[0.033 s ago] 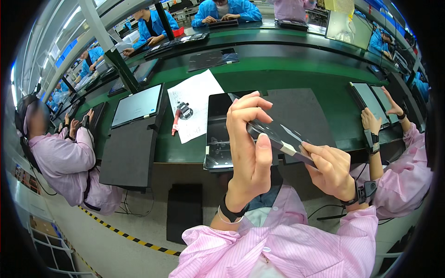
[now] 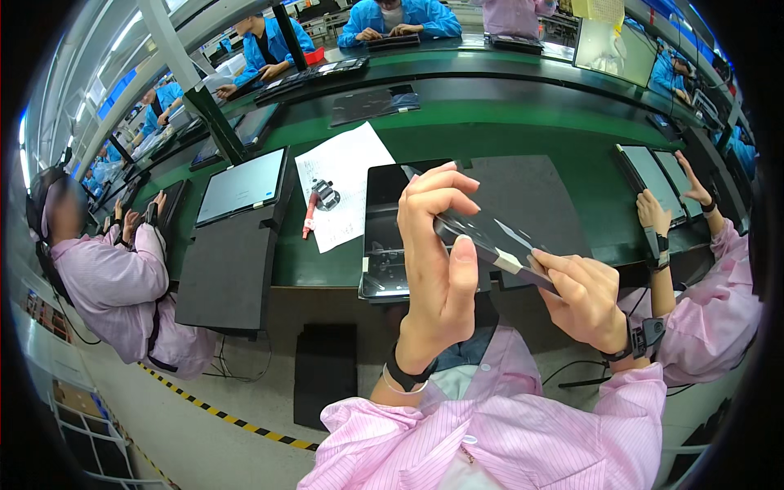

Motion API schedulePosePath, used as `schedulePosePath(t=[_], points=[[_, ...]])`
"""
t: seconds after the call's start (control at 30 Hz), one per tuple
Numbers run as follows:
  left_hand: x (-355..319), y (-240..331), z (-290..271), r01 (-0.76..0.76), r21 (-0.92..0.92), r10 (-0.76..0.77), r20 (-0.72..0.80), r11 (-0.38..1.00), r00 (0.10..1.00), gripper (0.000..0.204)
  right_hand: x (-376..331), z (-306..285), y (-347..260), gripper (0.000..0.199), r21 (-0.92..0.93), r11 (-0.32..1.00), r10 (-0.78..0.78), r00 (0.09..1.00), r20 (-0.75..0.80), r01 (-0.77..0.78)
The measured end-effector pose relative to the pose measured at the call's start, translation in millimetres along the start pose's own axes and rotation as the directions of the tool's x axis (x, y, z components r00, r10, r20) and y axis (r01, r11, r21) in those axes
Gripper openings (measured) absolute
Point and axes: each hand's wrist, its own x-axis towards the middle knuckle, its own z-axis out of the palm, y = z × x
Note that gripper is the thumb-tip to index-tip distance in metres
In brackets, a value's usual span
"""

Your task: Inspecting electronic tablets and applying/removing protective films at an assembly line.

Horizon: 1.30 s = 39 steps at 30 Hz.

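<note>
Between my two hands a dark, glossy tablet (image 2: pixel 488 231) is held tilted above the bench, with a small white tab on its near edge. My left hand (image 2: pixel 437 269) grips its left end, thumb on the near side and fingers curled over the far side. The right end is pinched by my right hand (image 2: pixel 584 302), thumb and fingers together at the edge. Behind my left hand, another black glossy tablet (image 2: pixel 384 212) lies flat on the bench, partly hidden. A dark grey foam pad (image 2: pixel 531 192) lies to its right.
A paper sheet (image 2: pixel 347 155) on the green bench (image 2: pixel 327 265) carries a red marker (image 2: pixel 309 216) and a small black round object (image 2: pixel 326 196). To the left, a lit tablet (image 2: pixel 241 188) sits by a black foam block (image 2: pixel 220 273). Co-workers sit close on both sides.
</note>
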Motion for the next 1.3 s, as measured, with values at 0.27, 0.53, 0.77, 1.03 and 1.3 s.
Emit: schedulePosePath(t=[0.27, 0.53, 0.77, 1.03, 1.3], points=[[21.4, 24.6, -48.7, 0.209, 0.165, -0.266, 0.560, 0.964, 0.785, 0.053, 38.4, -40.2, 53.4, 0.034, 0.043, 0.998, -0.046, 0.987, 0.156, 0.039], [-20.3, 5.1, -12.7, 0.561, -0.363, -0.647, -0.181, 0.744, 0.741, 0.035, 38.5, 4.8, 48.5, 0.076, 0.247, 0.710, 0.679, 0.549, -0.487, -0.659], [-33.6, 19.5, -18.1, 0.390, -0.416, -0.330, 0.210, 0.822, 0.920, 0.058, -19.4, 72.7, 17.6, 0.030, 0.954, -0.274, 0.962, -0.019, 0.273, -0.123], [-42.1, 11.9, -34.3, 0.487, -0.328, -0.399, 0.300, 0.809, 0.866, 0.061, -24.3, 81.6, 23.3, 0.014, 0.776, -0.608, 0.794, -0.158, 0.587, -0.169], [-48.7, 6.0, -33.4, 0.441, -0.317, -0.375, 0.248, 0.840, 0.893, 0.065, -24.8, 78.1, 27.6, 0.014, 0.799, -0.586, 0.809, -0.138, 0.571, -0.136]])
